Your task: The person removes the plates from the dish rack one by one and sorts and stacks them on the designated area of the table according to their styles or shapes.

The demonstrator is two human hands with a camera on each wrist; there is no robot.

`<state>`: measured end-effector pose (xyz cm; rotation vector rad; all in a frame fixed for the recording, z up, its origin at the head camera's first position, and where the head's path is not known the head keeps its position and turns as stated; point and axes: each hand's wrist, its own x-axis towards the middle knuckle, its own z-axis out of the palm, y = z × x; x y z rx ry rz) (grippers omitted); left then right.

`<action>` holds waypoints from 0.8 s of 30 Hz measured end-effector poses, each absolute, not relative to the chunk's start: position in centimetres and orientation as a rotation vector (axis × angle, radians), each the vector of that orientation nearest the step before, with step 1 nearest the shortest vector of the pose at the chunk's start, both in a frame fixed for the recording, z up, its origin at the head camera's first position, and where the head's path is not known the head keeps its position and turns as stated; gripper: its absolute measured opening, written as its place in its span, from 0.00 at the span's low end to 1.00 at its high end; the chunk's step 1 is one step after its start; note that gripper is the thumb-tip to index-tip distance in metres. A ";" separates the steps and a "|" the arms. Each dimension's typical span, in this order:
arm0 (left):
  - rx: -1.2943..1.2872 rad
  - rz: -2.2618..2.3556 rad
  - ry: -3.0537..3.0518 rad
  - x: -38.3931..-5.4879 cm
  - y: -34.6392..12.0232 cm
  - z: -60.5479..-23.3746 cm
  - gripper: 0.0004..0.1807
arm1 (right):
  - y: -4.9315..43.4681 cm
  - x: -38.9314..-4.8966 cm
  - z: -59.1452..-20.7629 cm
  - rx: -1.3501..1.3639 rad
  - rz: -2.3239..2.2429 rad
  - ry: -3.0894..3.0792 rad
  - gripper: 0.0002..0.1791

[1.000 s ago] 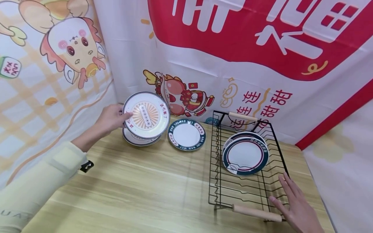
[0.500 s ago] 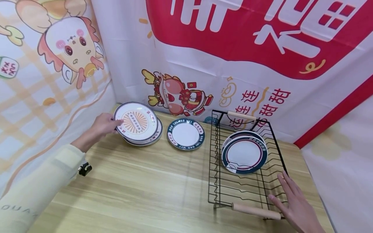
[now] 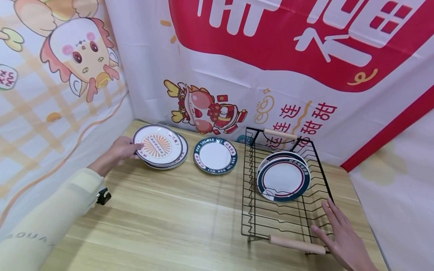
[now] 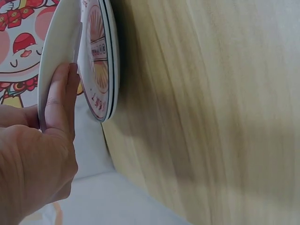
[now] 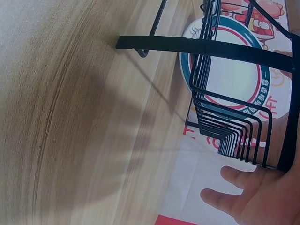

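My left hand pinches the left rim of a white plate with an orange sunburst, thumb on top and fingers underneath. In the left wrist view the plate's pale underside tilts above a stack of similar plates, its far part close to them. My right hand rests at the right side of a black wire dish rack, fingers spread. The right wrist view has fingers on both sides of the rack's rim. Two dark-rimmed plates lean in the rack.
A green-rimmed plate lies on the wooden table between the stack and the rack. Wooden grips cover the rack's handles. Printed cloth hangs behind and at the left.
My left hand has brought the sunburst plate left and down onto or just over the stack, where it now lies flatter. My right hand has stayed at the rack.
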<state>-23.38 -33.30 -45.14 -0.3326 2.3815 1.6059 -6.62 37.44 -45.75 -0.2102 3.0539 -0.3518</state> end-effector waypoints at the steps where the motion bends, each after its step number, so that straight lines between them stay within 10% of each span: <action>1: -0.340 1.607 2.377 -23.5 -33.3 -45.3 0.24 | 37.5 -6.7 -45.8 -0.214 -0.353 3.058 0.51; 24: -0.358 1.437 2.381 -23.9 -33.2 -46.6 0.14 | 37.5 -6.7 -45.8 -0.187 -0.343 3.034 0.51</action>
